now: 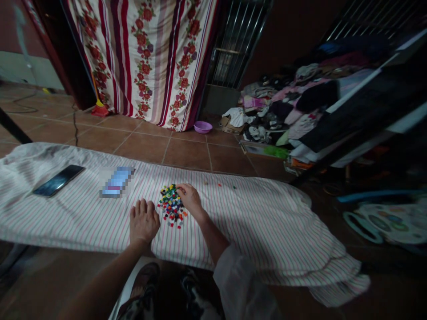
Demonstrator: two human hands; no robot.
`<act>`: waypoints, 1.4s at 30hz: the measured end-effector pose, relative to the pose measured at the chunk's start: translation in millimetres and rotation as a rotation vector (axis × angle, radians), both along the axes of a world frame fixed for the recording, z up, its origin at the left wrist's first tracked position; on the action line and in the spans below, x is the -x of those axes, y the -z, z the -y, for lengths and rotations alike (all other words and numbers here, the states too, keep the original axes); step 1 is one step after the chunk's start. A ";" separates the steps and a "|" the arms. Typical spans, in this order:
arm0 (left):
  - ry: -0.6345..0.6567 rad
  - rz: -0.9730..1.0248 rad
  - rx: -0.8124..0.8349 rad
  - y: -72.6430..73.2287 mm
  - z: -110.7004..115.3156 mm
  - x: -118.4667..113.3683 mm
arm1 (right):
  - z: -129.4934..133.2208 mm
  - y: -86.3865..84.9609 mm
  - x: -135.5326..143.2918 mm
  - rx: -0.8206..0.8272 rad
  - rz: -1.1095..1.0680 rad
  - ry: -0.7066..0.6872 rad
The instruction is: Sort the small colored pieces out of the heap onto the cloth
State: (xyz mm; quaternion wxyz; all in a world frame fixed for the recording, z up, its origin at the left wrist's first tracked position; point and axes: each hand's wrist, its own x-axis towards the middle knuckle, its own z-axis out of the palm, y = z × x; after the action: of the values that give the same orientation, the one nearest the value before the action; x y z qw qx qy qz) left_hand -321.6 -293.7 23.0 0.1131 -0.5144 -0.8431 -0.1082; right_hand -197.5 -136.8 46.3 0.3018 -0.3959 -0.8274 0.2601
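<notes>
Across the lower middle of the frame, from the left edge to the lower right, stretches a white cloth (267, 222) with thin green and pink stripes, hanging in folds at its right end. At upper left and centre, a curtain (160, 66) with dark red stripes and columns of red flowers falls to the tiled floor (190, 153). A heap of clothes (283, 102) fills the upper right, in dim light. Near the curtain's lower right corner sits a purple basin (203, 127).

In the lower centre, the left hand (144, 221) lies flat on the cloth, palm down, fingers extended and gripping nothing. To its right, the right hand (189, 198) has its thumb and fingers drawn narrowly together at the upper right edge of the pile; whether a piece is pinched there cannot be told. At centre left lie a dark phone (59, 181) and, nearer the hands, a pixelated rectangular item (117, 182).

The pile of small coloured pieces (171, 205) spreads at the centre of the frame, between the hands. Right of it, well apart, rest an orange piece (219, 185) and a green piece (234, 187).
</notes>
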 end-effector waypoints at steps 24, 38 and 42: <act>0.010 -0.047 0.042 -6.2 1.7 -2.1 | -36.8 33.3 -175.3 0.051 -0.107 0.593; -0.002 -0.007 0.067 -8.5 1.2 -3.4 | -34.6 40.6 -185.0 -0.009 -0.031 0.578; 0.005 -0.013 0.057 -8.5 1.6 -3.2 | -29.4 42.6 -161.2 -0.022 -0.030 0.511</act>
State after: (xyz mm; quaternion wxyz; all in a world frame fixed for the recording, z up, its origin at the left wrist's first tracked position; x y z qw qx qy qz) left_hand -318.5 -295.3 31.5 0.1035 -0.5201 -0.8439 -0.0813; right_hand -36.3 -107.5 3.7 0.3744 -0.5848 -0.6987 0.1724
